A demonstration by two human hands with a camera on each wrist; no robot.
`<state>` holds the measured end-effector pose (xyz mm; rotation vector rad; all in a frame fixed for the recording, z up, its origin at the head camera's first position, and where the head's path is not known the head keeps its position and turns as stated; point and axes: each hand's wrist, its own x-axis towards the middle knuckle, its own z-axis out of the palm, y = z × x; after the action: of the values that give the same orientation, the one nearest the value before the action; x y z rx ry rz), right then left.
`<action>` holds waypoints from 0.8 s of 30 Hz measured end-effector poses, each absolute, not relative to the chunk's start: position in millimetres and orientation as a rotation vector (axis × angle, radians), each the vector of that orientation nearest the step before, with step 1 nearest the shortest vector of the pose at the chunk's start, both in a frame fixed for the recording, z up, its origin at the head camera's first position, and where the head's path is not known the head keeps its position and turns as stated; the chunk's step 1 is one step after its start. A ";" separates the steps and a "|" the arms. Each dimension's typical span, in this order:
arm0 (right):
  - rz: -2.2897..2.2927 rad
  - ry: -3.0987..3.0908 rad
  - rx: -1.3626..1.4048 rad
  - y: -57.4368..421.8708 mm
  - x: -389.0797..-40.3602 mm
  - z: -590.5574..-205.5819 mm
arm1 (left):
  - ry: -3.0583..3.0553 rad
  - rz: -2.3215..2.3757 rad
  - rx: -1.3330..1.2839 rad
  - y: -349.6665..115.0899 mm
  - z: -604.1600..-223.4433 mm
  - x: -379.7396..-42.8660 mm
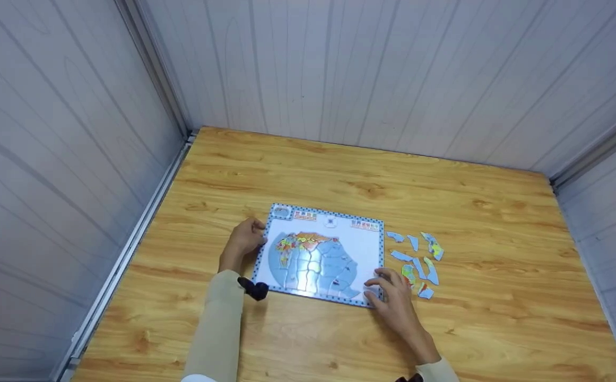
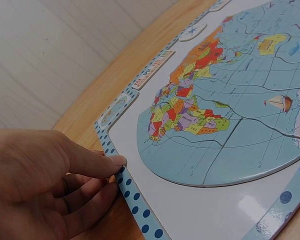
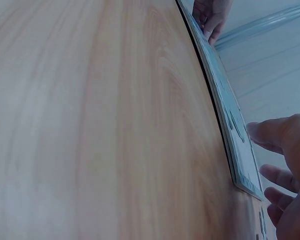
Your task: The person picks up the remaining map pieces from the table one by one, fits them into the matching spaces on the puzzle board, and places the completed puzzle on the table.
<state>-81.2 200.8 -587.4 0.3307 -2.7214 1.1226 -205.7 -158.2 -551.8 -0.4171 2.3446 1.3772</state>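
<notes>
Board (image 1: 366,246) at your twelve o'clock, left hand (image 1: 245,239) pinching its nine-o'clock edge, right hand (image 1: 395,305) at its four, fingers parted, seemingly empty; pieces (image 1: 419,268) at three: you seem mid-fitting, next probably needing one lifted.

Between the hands (image 1: 243,239), a smooth puzzle board (image 1: 369,252) of what looks like printed card carries glossy fitted pieces (image 1: 286,273) that throw back a white glare. Beneath the hands spreads a smooth bench (image 1: 499,329) with a wood-grain finish and soft sheen. Behind them, the sleeves (image 1: 216,313) are matt cloth; beyond, pale walls (image 1: 313,69) look smooth, edged in metal-like trim (image 1: 156,69).
</notes>
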 end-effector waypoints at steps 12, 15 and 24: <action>1.135 -2.626 0.289 222.2 -79.6 -587.6 | 2.382 1.373 -0.380 -157.7 -554.9 -206.7; 1.124 -2.620 0.263 227.6 -78.4 -587.6 | 2.409 1.366 -0.360 -158.1 -555.4 -207.2; 1.159 -2.621 0.116 243.5 -74.8 -588.2 | 2.385 1.370 -0.390 -157.3 -553.4 -206.5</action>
<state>-74.8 243.5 -588.2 0.1159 -2.6209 1.1590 -206.5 -157.3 -553.4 -0.3904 2.3850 1.3702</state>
